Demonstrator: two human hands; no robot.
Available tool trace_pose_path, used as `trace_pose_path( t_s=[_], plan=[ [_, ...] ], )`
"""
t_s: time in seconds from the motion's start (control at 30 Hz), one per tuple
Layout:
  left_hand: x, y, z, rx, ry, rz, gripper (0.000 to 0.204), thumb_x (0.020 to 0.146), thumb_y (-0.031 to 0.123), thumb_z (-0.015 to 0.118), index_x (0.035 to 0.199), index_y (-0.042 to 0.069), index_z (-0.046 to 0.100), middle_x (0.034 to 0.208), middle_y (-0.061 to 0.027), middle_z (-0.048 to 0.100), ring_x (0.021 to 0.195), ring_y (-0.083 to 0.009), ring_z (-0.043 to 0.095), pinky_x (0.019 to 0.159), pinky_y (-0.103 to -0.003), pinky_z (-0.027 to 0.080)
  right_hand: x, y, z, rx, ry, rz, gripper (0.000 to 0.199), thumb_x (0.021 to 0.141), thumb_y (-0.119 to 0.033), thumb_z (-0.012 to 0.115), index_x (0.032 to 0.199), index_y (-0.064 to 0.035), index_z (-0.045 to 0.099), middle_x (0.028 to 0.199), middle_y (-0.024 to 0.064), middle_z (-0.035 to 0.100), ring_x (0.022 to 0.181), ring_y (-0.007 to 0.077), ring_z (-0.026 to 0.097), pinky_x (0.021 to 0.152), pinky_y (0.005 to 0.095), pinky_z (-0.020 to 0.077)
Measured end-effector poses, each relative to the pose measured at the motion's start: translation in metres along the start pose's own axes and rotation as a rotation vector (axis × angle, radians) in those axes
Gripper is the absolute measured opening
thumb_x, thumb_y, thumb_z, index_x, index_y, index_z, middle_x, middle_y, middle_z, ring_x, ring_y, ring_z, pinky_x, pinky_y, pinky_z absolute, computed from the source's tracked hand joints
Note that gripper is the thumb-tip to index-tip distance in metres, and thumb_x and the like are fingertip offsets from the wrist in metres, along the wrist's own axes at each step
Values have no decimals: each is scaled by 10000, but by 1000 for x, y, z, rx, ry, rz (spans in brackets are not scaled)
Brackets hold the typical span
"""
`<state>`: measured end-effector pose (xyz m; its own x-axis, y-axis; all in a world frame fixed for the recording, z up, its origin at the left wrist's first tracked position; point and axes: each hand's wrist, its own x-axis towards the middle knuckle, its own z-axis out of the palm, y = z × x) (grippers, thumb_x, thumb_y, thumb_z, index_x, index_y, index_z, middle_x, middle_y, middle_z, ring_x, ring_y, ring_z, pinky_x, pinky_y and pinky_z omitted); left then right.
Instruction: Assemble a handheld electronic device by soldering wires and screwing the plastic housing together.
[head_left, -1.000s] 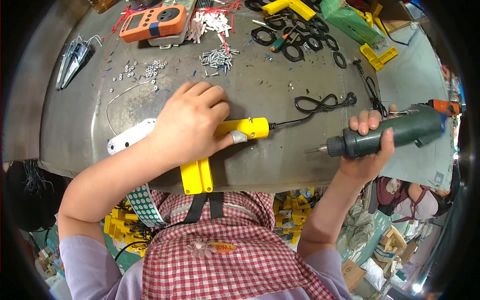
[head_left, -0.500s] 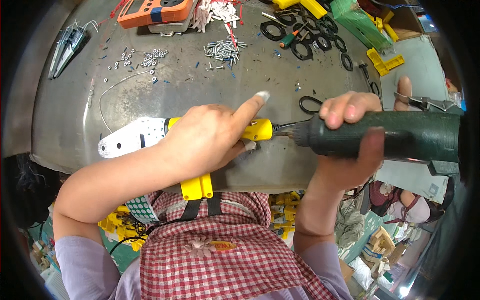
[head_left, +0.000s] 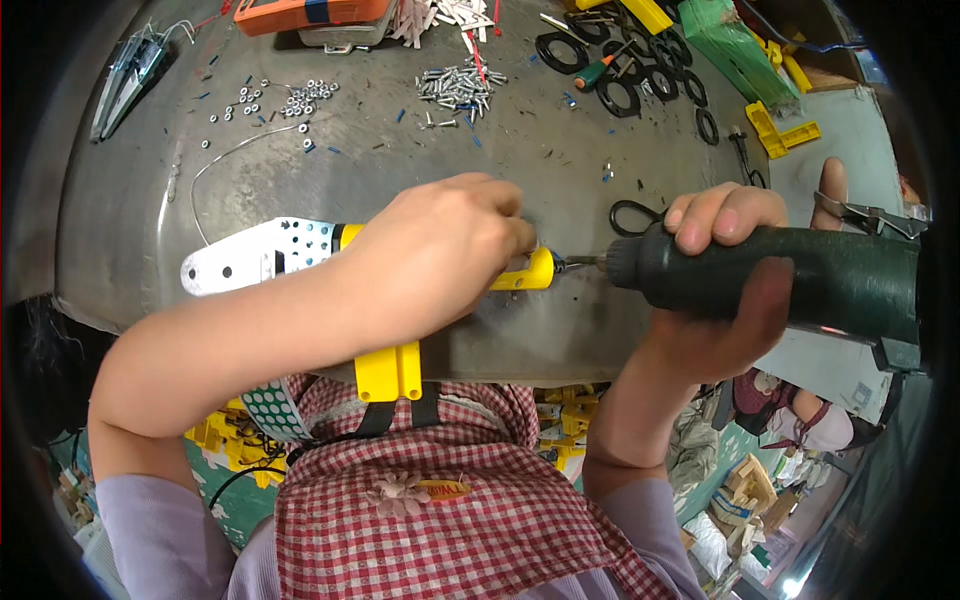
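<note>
My left hand (head_left: 445,245) is closed over a yellow plastic housing (head_left: 390,375), its fingers curled near the housing's right end. A white plate with rows of holes (head_left: 230,265) sticks out to the left of that housing. In my right hand (head_left: 725,335) lies a dark green power screwdriver (head_left: 850,270), held level with fingers over the top and thumb across its side. Its thin bit (head_left: 588,261) points left, close to the housing's right end. Whether the bit touches it I cannot tell. My left fingertips are mostly hidden.
Loose nuts (head_left: 310,95) and a heap of screws (head_left: 460,90) lie across the metal table (head_left: 300,175). Black rings (head_left: 620,95) and a green-handled screwdriver (head_left: 597,68) are at the far right. Further back are an orange case (head_left: 280,15) and a green box (head_left: 735,50).
My left index finger, stretched out before, has curled in toward the housing's right end. The power screwdriver sits slightly further right and lower. The whole view has shifted a little.
</note>
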<state>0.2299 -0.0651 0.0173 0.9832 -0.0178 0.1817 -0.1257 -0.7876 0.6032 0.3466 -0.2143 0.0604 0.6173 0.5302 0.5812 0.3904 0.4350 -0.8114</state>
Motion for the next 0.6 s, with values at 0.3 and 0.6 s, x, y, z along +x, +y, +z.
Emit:
trace_pose_path(
  t_s=[0.3,0.6],
  plan=[
    [16,-1,2,-6,-142,255,224,662,91,649,871,18,614,893,-106,576,864,-289,578,747,-388,481,-10,-8,-17,109,20,-27,662,914,-256,439,1430,-12,102,867,116,504,722,194,487,723,373,418],
    [8,4,1,218,-149,431,247,697,170,583,903,34,602,888,-86,550,893,-237,543,799,-342,449,-16,-15,-20,17,55,19,665,928,-244,420,1445,-35,57,882,120,507,740,199,496,739,383,414]
  ],
)
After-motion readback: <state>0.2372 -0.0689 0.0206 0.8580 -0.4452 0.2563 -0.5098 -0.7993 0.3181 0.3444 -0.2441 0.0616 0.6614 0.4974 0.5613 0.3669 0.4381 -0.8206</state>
